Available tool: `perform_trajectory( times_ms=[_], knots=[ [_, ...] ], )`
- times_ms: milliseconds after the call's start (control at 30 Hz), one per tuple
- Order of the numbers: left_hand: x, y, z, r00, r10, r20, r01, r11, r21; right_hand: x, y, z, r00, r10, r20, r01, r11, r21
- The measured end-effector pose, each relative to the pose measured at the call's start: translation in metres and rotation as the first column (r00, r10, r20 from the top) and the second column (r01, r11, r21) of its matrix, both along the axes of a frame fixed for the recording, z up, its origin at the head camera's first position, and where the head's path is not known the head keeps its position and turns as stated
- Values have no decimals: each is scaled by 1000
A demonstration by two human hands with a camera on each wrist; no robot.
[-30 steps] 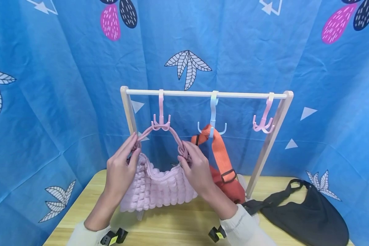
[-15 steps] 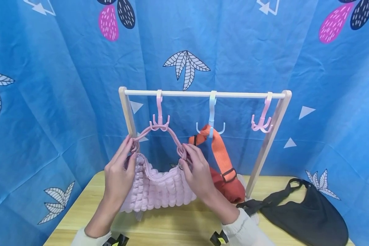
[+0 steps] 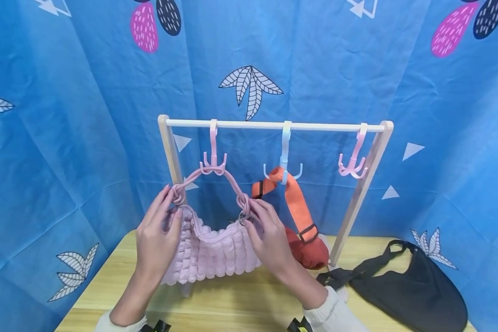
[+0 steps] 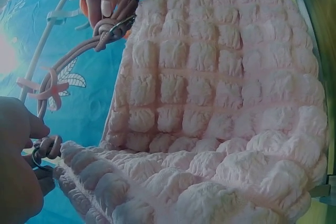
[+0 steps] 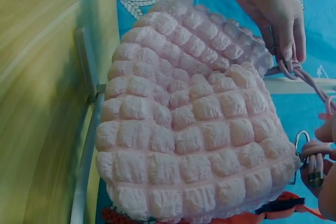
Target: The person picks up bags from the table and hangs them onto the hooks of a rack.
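Note:
A pale pink puffy quilted handbag hangs by its cord handle from the left pink hook. At the handle's left end, my left hand pinches the bag by the ring below the knot. My right hand pinches the cord ends beside the right knot; a metal ring shows there in the right wrist view. Between the hands the bag's top edge sags. The left wrist view shows the puffy side close up.
A rack with a white rail stands on the wooden table. An orange strap with a red bag hangs on the blue hook. Another pink hook is at right. A black bag lies on the table.
My left hand has slid down and left along the bag's handle, uncovering the left knot. My right hand has dropped slightly, and more of the right knot and ring shows.

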State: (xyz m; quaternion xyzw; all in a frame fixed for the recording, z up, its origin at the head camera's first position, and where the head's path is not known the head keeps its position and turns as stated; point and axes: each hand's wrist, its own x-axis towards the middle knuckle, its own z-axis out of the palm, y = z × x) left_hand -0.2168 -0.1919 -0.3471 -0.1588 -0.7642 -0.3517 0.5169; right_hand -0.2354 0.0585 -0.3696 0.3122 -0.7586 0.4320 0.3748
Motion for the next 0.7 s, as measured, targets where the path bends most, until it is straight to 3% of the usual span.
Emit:
perform_trajectory(
  times_ms=[200,433,700],
  knots=[
    [5,0,-1,999,31,17,-31,999,-12,7,6,-2,999,-33,-1,33,998,61],
    [8,5,0,995,8,-94,-8,1000,1,15,12,-6,999,-52,-13,54,993,102],
    [14,11,-3,984,-10,-179,3,999,-43,23,18,-9,998,-58,8,56,989,136]
  ],
)
